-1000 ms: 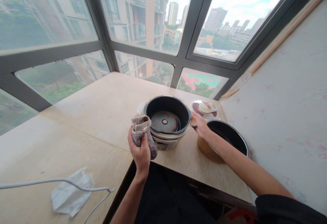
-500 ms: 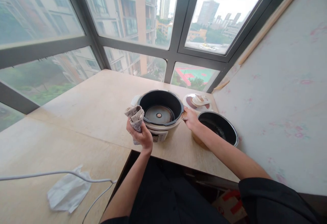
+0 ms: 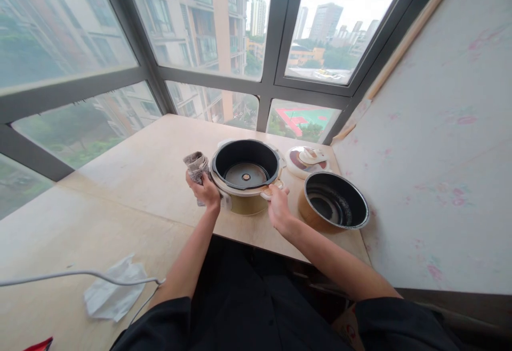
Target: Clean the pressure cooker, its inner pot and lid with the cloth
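Observation:
An electric pressure cooker (image 3: 248,204) stands upright on the wooden counter, its dark inside bare down to the round heating plate (image 3: 247,175). My left hand (image 3: 206,190) is closed around a folded grey-brown cloth (image 3: 197,165) at the cooker's left side. The fingers of my right hand (image 3: 279,205) grip the cooker's side handle (image 3: 267,194) at its front right. Just right of that hand sits the inner pot (image 3: 310,212), black inside and golden outside. Behind the pot lies the cooker's lid (image 3: 298,161), white and brown with a raised handle.
The wooden counter (image 3: 132,180) runs along the windows. A crumpled white sheet (image 3: 116,292) and a white cable (image 3: 72,273) lie at the left front. A floral-papered wall (image 3: 432,180) rises close on the right. Something red (image 3: 40,344) shows at the bottom left corner.
The cooker has turned clockwise, so its right handle has come round toward me and its front panel to the left. My right hand moved with the handle; my left hand with the cloth shifted left.

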A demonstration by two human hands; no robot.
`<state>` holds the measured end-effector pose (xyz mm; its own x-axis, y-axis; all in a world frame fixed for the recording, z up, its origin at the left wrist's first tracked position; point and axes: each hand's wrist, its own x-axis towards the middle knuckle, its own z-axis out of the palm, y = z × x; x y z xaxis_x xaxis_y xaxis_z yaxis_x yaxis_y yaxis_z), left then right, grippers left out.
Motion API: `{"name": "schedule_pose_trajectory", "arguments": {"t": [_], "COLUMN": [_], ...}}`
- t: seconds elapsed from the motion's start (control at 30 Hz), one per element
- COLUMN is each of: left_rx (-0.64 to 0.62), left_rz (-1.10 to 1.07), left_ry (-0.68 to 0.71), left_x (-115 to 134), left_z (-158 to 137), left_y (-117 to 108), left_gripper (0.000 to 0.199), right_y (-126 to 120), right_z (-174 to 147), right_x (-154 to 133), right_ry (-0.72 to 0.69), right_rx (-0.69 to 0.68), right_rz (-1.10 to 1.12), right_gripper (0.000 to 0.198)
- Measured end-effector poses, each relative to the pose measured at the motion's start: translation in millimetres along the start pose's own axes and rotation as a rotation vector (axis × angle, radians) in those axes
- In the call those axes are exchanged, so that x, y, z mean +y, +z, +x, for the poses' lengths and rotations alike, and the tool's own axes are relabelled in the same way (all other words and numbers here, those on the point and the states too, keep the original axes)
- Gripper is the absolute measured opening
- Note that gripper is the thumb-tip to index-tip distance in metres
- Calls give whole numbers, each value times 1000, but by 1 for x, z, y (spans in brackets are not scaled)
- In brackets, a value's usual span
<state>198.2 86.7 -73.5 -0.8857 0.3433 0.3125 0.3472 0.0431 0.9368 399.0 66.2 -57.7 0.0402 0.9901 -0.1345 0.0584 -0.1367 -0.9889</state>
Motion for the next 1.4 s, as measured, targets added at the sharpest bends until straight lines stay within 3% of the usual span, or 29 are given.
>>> {"name": "schedule_pose_trajectory", "arguments": {"t": [0.07, 0.13, 0.33, 0.5, 0.6, 0.73, 0.9, 1.03, 1.2, 1.3, 1.4], "left_rx": [78, 118, 101, 64, 16, -21, -86, -153, -431, -598, -700], "left_rz": [-114, -221, -206, -88, -70, 19, 196, 226, 283, 256, 256], "left_ry": [-5, 10, 80, 309, 413, 592, 871, 902, 865, 849, 912], "left_x": [-4, -8, -4, 5, 3, -5, -6, -1, 2, 7, 18], "left_z": [-17, -38, -105, -149, -159, -142, -95, -46, 17, 36, 35], "left_y": [-7, -18, -49, -52, -54, -63, -76, -84, -89, -96, -109], "left_gripper": [55, 57, 56, 52, 53, 55, 53, 45, 51, 51, 48], "right_y": [7, 13, 22, 17, 7, -10, -31, -45, -52, -53, -53], "right_z": [-12, -23, -48, -64, -69, -69, -63, -58, -50, -47, -46], "right_x": [-3, -7, -13, -20, -25, -31, -36, -39, -42, -45, -47], "right_ry": [91, 142, 179, 197, 215, 252, 309, 326, 339, 349, 345], "right_rx": [189, 248, 143, 52, -39, -136, -250, -336, -379, -400, -420], "right_rz": [205, 343, 425, 393, 385, 344, 374, 403, 373, 331, 294], "right_gripper": [33, 39, 51, 54, 53, 47, 43, 38, 36, 36, 40]}}
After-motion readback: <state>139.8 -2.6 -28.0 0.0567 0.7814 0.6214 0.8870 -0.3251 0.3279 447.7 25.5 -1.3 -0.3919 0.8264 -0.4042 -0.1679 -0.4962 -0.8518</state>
